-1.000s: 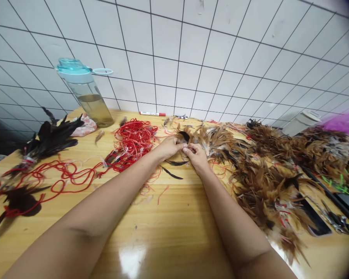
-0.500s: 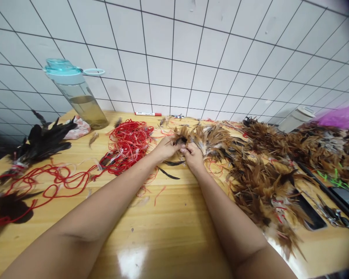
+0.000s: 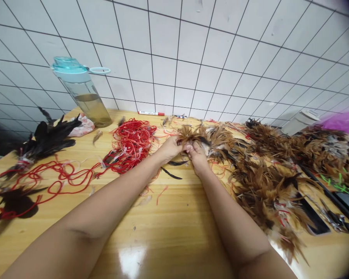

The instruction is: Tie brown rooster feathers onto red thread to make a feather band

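Note:
My left hand (image 3: 171, 148) and my right hand (image 3: 197, 154) meet near the middle of the table, fingers closed on a small bunch of brown and black feathers (image 3: 189, 134). The quill ends are hidden by my fingers. Just behind and to the right lies a pile of brown feathers (image 3: 221, 137). Two loose black feathers (image 3: 171, 174) rest on the wood below my hands. Left of my left hand is a tangled heap of red string (image 3: 132, 143), its strands trailing toward the table's left side.
On the left stand a clear bottle with a blue lid (image 3: 88, 97) and bundled black feathers (image 3: 50, 137). Brown feather bundles (image 3: 264, 190) spread over the right, beside a phone (image 3: 315, 217) and scissors (image 3: 336, 219). A red marker (image 3: 151, 113) lies by the tiled wall (image 3: 163, 69).
The view has shifted slightly, so most things sit a little further right. More brown feather tips now show above my fingers, and both hands stay together on the bunch.

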Available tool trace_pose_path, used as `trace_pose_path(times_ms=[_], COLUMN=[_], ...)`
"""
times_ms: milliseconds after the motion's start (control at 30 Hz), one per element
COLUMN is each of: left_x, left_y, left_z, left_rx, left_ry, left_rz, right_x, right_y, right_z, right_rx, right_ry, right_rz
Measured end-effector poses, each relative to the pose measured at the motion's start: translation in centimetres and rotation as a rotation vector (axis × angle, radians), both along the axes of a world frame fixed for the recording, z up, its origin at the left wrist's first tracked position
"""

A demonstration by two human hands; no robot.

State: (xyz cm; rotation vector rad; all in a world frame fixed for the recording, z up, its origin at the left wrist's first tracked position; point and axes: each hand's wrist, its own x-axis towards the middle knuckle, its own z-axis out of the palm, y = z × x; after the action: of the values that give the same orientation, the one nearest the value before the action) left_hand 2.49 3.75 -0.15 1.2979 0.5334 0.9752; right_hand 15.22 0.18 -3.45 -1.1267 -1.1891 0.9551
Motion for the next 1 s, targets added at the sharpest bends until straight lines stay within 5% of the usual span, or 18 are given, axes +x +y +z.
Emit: trace_pose_path(times_ms=[267,667,1000], left_x=[-0.18,0.16,0.06], left_y=[0.31,0.03,-0.45], left_z=[-0.73,-0.8,-0.53], left_rx=[-0.105,-0.192,-0.115], left_ry=[-0.032,-0.02,0.007], left_rz=[-0.048,0.045,0.078], right_x=[-0.68,-0.97,-0.97], right_y=[-0.43,-0.22,-0.31], right_z=[0.79,0.45,0.59], right_rx=[-0.165,-0.159,-0.109], right_ry=[0.355,0.256,0.292], right_rz=[0.07,0.06,0.073])
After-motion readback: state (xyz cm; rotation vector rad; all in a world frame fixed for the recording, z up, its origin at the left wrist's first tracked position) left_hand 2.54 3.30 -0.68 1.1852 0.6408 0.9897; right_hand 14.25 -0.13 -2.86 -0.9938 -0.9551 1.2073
